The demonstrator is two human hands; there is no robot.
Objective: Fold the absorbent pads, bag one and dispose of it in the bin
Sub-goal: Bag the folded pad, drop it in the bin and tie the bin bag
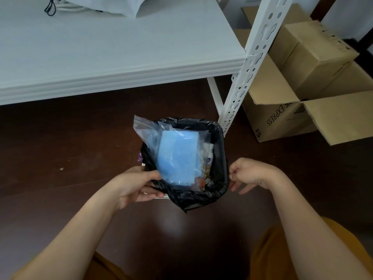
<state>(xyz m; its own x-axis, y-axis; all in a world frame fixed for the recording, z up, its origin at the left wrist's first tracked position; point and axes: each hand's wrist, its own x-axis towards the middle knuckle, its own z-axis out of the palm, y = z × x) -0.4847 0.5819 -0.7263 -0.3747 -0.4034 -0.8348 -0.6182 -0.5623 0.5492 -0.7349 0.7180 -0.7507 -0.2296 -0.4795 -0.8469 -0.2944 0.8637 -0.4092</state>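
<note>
A clear zip bag (150,128) with a folded blue absorbent pad (177,158) inside stands tilted in the bin (219,158), its top sticking out above the rim. The bin has a black liner and sits on the dark floor below the shelf. My left hand (137,184) grips the bin's near-left rim and liner, thumb on top beside the bag's lower corner. My right hand (250,174) hovers at the bin's right rim with fingers loosely curled; I cannot tell whether the fingertips touch the liner.
A white shelf board (121,57) juts out above and behind the bin, and its perforated upright (246,73) stands just right of the bin. Cardboard boxes (302,77), one with open flaps, are stacked at the right. White bags (113,5) lie at the shelf's back.
</note>
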